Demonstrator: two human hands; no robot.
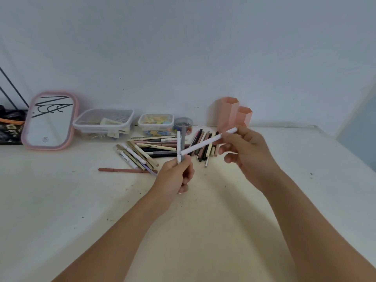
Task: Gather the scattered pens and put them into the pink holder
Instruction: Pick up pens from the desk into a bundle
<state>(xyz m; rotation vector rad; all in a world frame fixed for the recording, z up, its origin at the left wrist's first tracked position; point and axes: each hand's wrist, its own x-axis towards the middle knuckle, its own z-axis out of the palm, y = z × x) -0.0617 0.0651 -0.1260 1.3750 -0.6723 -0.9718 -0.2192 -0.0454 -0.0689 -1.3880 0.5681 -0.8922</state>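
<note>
Risk: dropping pens mid-handoff. Left hand (pixel 176 176) curling tight round two upright pens (pixel 181 146); right hand (pixel 243 148) pinching white pen (pixel 209 141), other fingers loose. Pile (pixel 160 149) lying at 11 o'clock, pink holder (pixel 234 113) standing empty-looking at 1 o'clock. Crossing tips, possibly knocking grip loose.

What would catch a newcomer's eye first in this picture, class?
First, the two hands raised mid-frame: the left hand grips two upright pens, and the right hand pinches a white pen slanting towards them. Behind them a pile of pens lies scattered on the table, with the pink holder standing by the wall.
</note>
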